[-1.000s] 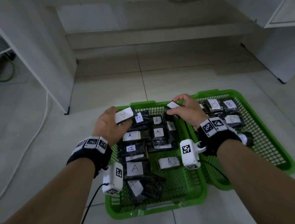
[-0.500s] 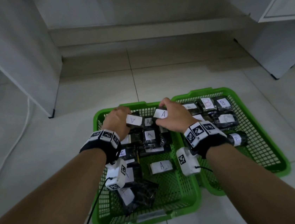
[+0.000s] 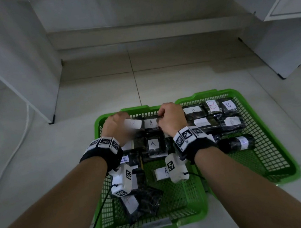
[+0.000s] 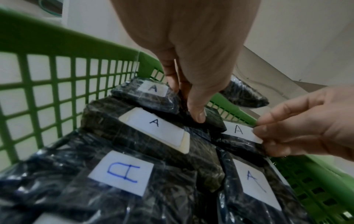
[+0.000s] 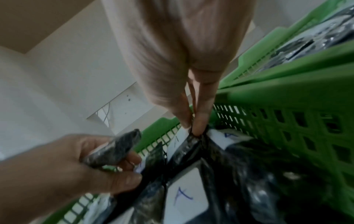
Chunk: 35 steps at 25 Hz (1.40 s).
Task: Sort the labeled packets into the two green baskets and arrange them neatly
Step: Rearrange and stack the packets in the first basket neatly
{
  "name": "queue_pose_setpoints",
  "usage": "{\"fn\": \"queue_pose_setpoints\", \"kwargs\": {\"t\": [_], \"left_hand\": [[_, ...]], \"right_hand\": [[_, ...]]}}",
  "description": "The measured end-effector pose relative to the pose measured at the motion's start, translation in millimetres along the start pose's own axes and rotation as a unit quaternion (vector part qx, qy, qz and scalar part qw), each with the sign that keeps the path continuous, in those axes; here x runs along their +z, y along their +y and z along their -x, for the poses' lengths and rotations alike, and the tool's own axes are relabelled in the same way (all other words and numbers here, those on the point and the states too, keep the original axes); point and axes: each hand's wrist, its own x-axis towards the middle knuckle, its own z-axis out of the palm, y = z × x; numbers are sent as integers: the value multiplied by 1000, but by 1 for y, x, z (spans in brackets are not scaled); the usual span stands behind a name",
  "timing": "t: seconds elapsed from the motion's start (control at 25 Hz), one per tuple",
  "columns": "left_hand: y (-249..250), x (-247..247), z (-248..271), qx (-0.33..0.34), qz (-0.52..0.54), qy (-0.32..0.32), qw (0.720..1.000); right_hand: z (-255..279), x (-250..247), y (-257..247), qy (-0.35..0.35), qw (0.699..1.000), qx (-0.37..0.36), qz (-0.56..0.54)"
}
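The head view is dim and bluish, lit flatly with no clear source; the pale floor point(image 3: 161, 82) carries only soft, weak shadows under the cabinets. Straight edges bow toward the corners from the wide lens. The left hand point(image 3: 116, 126) smears with motion blur, its label unreadable. The left wrist view is brighter and fairly sharp in the middle, with small glints on the black wrapping point(image 4: 145, 145), softening at the near edge. The right wrist view is blurred throughout, perhaps from movement, and the green basket point(image 5: 287, 115) wall stretches and smears toward the right.
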Motion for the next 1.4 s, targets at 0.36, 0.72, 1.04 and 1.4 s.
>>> {"fn": "queue_pose_setpoints", "kwargs": {"t": [0.36, 0.72, 1.04, 1.4], "left_hand": [[-3, 0, 2, 16, 29, 15, 999], [14, -19, 23, 88, 12, -8, 996], [-3, -45, 56, 61, 89, -74, 991], [2, -54, 48, -97, 396, -86, 909]], "right_hand": [[14, -5, -2, -26, 998, -49, 20], [42, -14, -4, -46, 977, -190, -81], [48, -8, -28, -58, 964, -250, -65], [45, -5, -46, -5, 951, 1, -308]]}}
